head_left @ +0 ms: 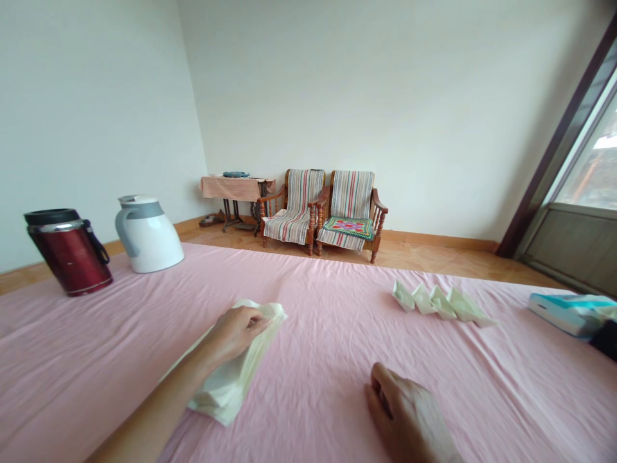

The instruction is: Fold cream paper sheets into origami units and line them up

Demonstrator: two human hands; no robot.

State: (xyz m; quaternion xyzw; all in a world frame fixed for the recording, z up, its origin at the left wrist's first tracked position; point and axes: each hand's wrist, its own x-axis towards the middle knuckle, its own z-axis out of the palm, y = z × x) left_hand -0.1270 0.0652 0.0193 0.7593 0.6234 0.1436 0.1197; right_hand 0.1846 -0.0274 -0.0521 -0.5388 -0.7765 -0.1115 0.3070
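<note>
A stack of thin pale-green paper sheets (241, 379) lies aslant on the pink cloth, left of centre. My left hand (238, 331) is over its far end, thumb and fingers pinched together at the top paper near the edge. My forearm covers part of the stack. My right hand (405, 411) rests on the cloth at the lower right, its fingers curled in and nothing visible in them. Beyond it stands a row of several folded paper boats (441, 303), the same pale green, close against one another.
A dark red thermos (72, 257) and a white-and-grey jug (149, 238) stand at the left. On the right edge lie a blue-and-white tissue pack (563, 314) and a black object (606, 339). Behind the pink-covered surface (328, 360) are two wooden armchairs (349, 212) and a small cloth-covered table (236, 188).
</note>
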